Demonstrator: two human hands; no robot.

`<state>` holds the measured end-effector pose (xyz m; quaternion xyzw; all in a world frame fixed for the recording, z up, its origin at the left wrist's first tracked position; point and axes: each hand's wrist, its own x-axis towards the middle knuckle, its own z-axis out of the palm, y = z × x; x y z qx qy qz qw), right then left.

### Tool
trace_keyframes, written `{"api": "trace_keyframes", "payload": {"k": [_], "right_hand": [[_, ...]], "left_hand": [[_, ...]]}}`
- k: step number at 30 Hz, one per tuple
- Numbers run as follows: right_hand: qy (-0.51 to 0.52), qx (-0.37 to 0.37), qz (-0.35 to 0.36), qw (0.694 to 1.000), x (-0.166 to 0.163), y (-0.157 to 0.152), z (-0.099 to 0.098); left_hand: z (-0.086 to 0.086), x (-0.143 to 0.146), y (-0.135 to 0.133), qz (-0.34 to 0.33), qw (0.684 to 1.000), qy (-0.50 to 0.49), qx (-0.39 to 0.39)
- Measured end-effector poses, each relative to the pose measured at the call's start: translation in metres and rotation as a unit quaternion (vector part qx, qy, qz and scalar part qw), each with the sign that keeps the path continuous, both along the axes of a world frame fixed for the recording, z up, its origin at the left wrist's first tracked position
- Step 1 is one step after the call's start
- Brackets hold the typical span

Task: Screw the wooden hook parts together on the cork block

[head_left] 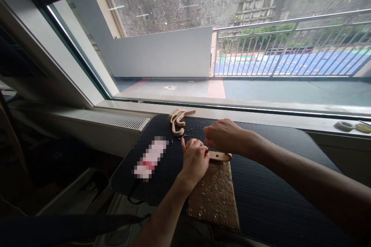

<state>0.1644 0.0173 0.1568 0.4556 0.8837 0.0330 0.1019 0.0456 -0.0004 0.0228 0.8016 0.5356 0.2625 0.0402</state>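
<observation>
My left hand (194,158) is curled shut against the near end of a curved wooden piece (222,156) that lies on a pitted brown board (214,197). My right hand (223,136) hovers just above and behind it, fingers pinched together on something too small to make out. Both hands meet over the piece's left end. Several small dark screws or nails (181,137) are scattered on the black ribbed mat (275,185) just beyond my left thumb. A small stack of curved wooden hooks (178,119) rests at the mat's far edge.
A blurred white and red object (150,158) lies on the mat's left side. A window sill (261,112) runs behind the mat, with tape rolls (352,126) at the far right. A radiator grille (107,117) sits to the left. A balcony railing shows outside.
</observation>
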Motion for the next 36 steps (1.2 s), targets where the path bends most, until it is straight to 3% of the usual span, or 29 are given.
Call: {"api": "trace_keyframes", "payload": {"k": [16, 25, 36], "right_hand": [[0.045, -0.031, 0.049, 0.997, 0.008, 0.001, -0.001], [0.016, -0.014, 0.012, 1.0, 0.005, 0.002, -0.001], [0.005, -0.028, 0.035, 0.999, -0.002, -0.004, 0.013]], "left_hand": [[0.0, 0.0, -0.001, 0.009, 1.0, 0.004, -0.003], [-0.001, 0.0, 0.0, 0.012, 1.0, 0.006, 0.003], [-0.003, 0.001, -0.001, 0.012, 1.0, 0.005, 0.0]]}}
